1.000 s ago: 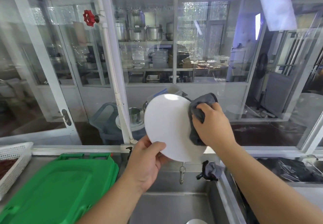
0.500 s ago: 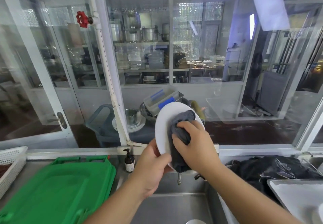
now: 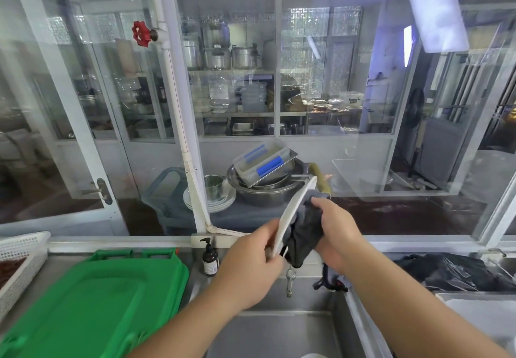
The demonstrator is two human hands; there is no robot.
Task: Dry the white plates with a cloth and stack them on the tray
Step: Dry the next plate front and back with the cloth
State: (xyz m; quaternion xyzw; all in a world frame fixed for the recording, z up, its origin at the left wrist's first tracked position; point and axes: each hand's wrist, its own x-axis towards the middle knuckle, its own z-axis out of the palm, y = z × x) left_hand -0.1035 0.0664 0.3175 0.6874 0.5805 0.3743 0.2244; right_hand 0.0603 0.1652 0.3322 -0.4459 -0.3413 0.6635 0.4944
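While the white plate [image 3: 296, 212] stands almost edge-on to the camera above the steel sink [image 3: 279, 329], tilted so that its upper rim leans to the right, the left hand [image 3: 251, 268] pinches its lower rim, thumb on the near face and the other fingers curled behind it. On the plate's right side the right hand [image 3: 335, 232] grips a dark grey cloth [image 3: 304, 235], fingers curled round the bunched fabric and holding it against the plate's face; the cloth hangs down past the lower rim. Just below the hands a metal tap [image 3: 290, 276] points down into the basin. Left of the sink a green plastic lid [image 3: 92, 304] lies flat on the counter, with a white perforated basket [image 3: 19, 262] at the far left edge and a small brown pump bottle [image 3: 210, 257] standing between the lid and the tap. To the right of the basin lies a black plastic bag [image 3: 452, 271], and the corner of a pale tray [image 3: 480, 310] shows in front of it. Behind the glass, a stack of white plates [image 3: 212, 201] sits beside metal bowls [image 3: 262, 190]
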